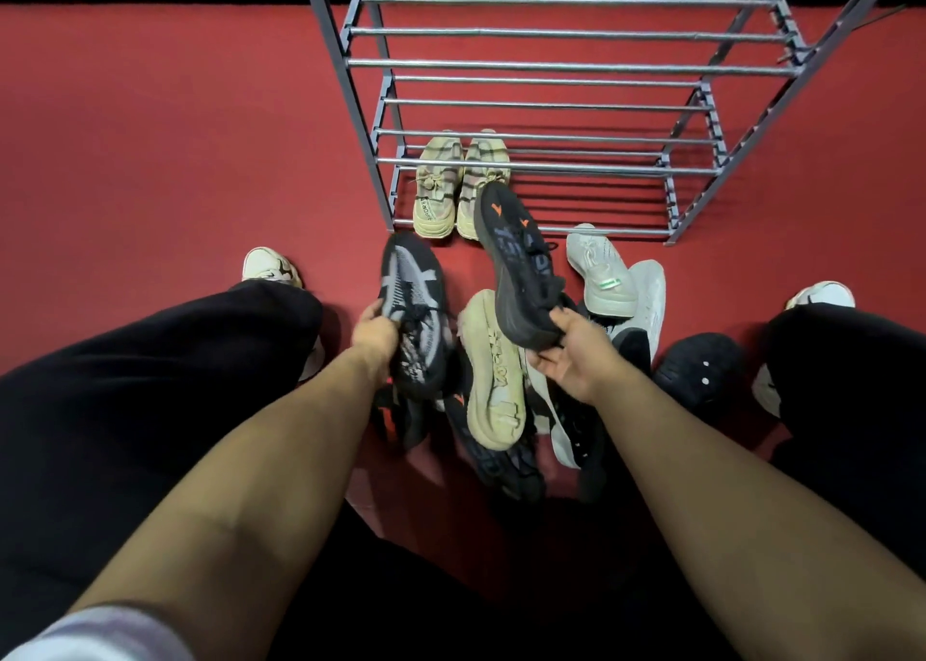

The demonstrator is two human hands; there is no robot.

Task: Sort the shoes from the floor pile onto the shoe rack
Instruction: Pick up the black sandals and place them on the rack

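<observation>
My left hand grips a black sneaker with grey stripes by its heel, toe pointing away. My right hand holds a black sneaker with orange marks by the heel, lifted above the pile and tilted toward the rack. A grey metal shoe rack stands ahead with several tiers of bars. A pair of beige sneakers sits on its lowest tier at the left. The floor pile lies between my knees, with a beige shoe sole-up on top.
Pale grey and white sneakers lie right of the pile, and a black shoe lies by my right knee. My legs in black trousers flank the pile, my own white shoes at the sides. Red carpet covers the floor.
</observation>
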